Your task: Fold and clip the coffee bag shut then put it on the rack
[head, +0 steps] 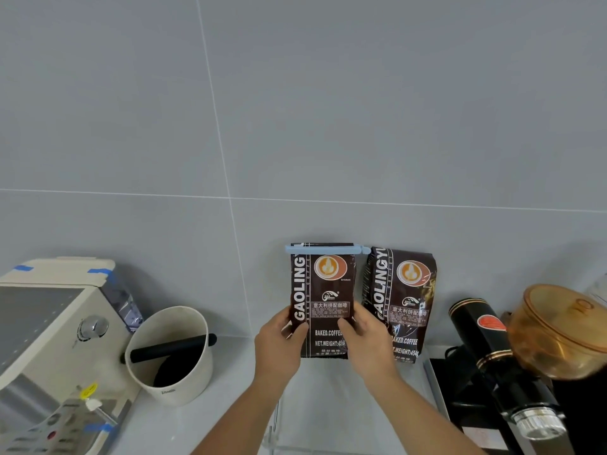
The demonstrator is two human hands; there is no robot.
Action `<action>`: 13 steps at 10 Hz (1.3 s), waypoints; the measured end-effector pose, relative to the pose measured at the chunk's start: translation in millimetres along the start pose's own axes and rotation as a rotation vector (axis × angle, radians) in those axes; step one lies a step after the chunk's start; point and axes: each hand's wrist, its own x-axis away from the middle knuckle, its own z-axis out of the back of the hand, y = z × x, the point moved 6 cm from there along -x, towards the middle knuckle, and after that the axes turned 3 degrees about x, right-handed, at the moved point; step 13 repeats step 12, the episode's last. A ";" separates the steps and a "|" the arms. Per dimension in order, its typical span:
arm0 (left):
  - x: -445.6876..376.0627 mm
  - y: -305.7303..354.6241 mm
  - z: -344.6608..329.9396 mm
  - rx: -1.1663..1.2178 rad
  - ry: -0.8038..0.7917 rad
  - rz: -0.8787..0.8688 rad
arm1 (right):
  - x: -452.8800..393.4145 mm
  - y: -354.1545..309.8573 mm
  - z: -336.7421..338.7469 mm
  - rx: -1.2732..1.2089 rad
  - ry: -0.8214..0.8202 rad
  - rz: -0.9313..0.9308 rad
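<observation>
Our left fingers [297,330] and right fingers [346,325] close on the coffee bag [323,300], upright at the bench's back edge, its blue clip [325,249] on. It looks soft and slick, so we judge a low two-sided hold best. A second bag [399,303] crowds its right; a knock box [170,353] stands well left.

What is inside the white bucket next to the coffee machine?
A black bar runs across the top of the white bucket, poking out through its rim. Below it the inside looks dark. What lies at the bottom cannot be seen.
</observation>
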 end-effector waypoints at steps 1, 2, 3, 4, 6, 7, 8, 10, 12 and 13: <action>-3.3 7.5 1.4 -0.056 -0.018 -0.010 | -2.7 2.1 -2.7 0.034 0.011 -0.013; -7.7 6.1 2.2 -0.075 -0.018 -0.009 | -4.7 3.5 -4.4 0.058 0.023 -0.011; -10.2 5.1 1.2 -0.063 -0.017 -0.006 | -7.0 2.5 -5.5 0.068 0.026 -0.008; -9.6 6.7 0.6 -0.050 -0.024 0.010 | -6.3 1.8 -4.6 0.082 0.019 -0.005; -9.9 3.0 3.4 -0.063 -0.005 0.044 | -4.4 0.1 -3.4 0.109 -0.004 -0.034; -8.9 5.0 6.7 -0.120 0.006 0.063 | -1.1 -6.2 -0.2 0.141 -0.012 -0.042; -4.8 10.9 8.4 -0.100 -0.023 0.110 | 4.1 -16.9 6.0 0.137 -0.023 -0.059; 14.9 33.9 20.0 0.289 -0.118 0.267 | 21.0 -47.7 19.8 -0.220 -0.133 -0.161; 37.2 71.0 38.0 0.549 -0.147 0.311 | 40.0 -84.3 48.5 -0.506 -0.186 -0.202; 37.2 71.0 38.0 0.549 -0.147 0.311 | 40.0 -84.3 48.5 -0.506 -0.186 -0.202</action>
